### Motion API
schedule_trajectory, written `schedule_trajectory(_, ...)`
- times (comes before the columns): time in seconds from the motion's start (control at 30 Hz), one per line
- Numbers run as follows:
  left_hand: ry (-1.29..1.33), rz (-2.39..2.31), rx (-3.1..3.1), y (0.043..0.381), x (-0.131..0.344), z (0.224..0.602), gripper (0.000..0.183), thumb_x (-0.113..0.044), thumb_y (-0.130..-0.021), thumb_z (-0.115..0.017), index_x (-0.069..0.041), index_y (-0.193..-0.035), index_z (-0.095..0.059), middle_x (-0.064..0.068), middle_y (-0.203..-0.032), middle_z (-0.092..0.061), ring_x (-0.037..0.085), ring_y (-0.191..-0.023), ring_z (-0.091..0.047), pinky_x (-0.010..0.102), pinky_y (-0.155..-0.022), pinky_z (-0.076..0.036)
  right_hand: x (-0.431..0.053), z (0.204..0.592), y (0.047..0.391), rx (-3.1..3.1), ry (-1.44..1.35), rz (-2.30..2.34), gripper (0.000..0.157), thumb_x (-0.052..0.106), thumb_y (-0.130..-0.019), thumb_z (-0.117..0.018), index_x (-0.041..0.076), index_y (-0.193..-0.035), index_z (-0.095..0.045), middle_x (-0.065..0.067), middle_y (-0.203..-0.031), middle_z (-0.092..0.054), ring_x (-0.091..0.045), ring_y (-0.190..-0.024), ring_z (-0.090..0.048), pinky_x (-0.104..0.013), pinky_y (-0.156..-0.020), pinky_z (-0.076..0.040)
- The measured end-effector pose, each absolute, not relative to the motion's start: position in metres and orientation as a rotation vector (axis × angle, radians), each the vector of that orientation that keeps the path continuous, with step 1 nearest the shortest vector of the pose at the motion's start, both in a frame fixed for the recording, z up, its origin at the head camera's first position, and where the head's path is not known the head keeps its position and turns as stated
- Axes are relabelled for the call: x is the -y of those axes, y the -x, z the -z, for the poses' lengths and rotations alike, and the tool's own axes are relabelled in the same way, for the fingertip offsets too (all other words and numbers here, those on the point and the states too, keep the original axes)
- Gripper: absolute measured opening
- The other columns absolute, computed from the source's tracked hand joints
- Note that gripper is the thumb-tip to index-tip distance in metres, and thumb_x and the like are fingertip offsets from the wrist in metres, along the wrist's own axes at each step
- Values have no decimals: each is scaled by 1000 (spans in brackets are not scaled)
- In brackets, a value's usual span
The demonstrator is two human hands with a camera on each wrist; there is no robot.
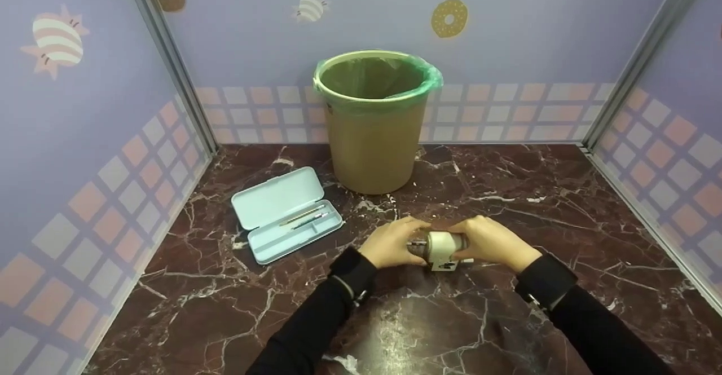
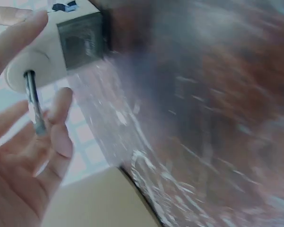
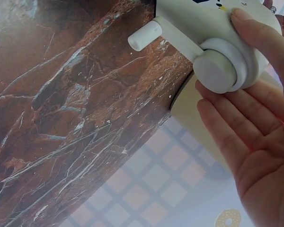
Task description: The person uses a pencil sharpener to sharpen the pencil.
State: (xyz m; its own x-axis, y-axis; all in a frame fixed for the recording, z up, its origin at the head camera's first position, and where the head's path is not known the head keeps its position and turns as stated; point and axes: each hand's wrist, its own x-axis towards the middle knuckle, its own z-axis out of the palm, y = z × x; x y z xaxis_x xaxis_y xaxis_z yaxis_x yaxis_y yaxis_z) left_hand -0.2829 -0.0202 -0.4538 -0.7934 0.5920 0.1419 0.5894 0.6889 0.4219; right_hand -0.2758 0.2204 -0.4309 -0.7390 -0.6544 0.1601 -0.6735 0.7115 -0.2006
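Observation:
A white hand-crank pencil sharpener with dark printed marks stands between both hands. My left hand grips its left end, thumb on the near side, fingers curving round the far side. Seen from the left wrist, a thin dark shiny stick protrudes from the sharpener's round front opening, between thumb and fingers. Beside that opening is the dark see-through shavings drawer. My right hand holds the other end, thumb on the printed side. The right wrist view shows the crank's white handle outside the fingers.
Left of the hands lies an open light-blue pencil case with pencils inside. Behind stands a tan bin lined with a green bag. Walls enclose the back and sides of the dark marbled table.

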Motion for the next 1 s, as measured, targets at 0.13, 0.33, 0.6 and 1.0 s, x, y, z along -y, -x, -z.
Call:
schedule_trajectory(0.13, -1018, -838, -2920, 282, 33, 457, 43, -23, -79, -87, -16, -120, -74, 3, -117, -78, 17, -100, -75, 30, -89, -59, -220, 431, 276, 2852, -1076, -367, 28, 19, -73, -89, 7, -95, -76, -5, -84, -78, -11, -68, -66, -30, -62, -53)
schedule_trajectory(0.33, -1044, -923, -2967, 283, 40, 462, 22, -19, -81, -85, -15, -102, -80, 2, -99, -81, 13, -84, -76, 24, -78, -60, -220, 432, 275, 2866, -1063, -383, 29, 19, -73, -89, 6, -94, -76, -5, -84, -78, -10, -67, -65, -29, -62, -53)
schedule_trajectory(0.6, -1067, -891, -3067, 282, 37, 467, 16, -24, -80, -86, -17, -93, -82, -1, -90, -81, 11, -76, -74, 24, -71, -58, -220, 431, 275, 2874, -1066, -379, 30, 20, -74, -89, 5, -98, -76, -6, -86, -78, -11, -68, -66, -30, -63, -54)
schedule_trajectory(1.0, -1467, -533, -3198, 284, 41, 467, 12, -29, -84, -81, -18, -90, -81, -4, -87, -80, 11, -75, -75, 25, -71, -60, -219, 429, 274, 2886, -1062, -356, 28, 21, -74, -89, 7, -95, -75, -4, -83, -77, -9, -65, -63, -28, -60, -49)
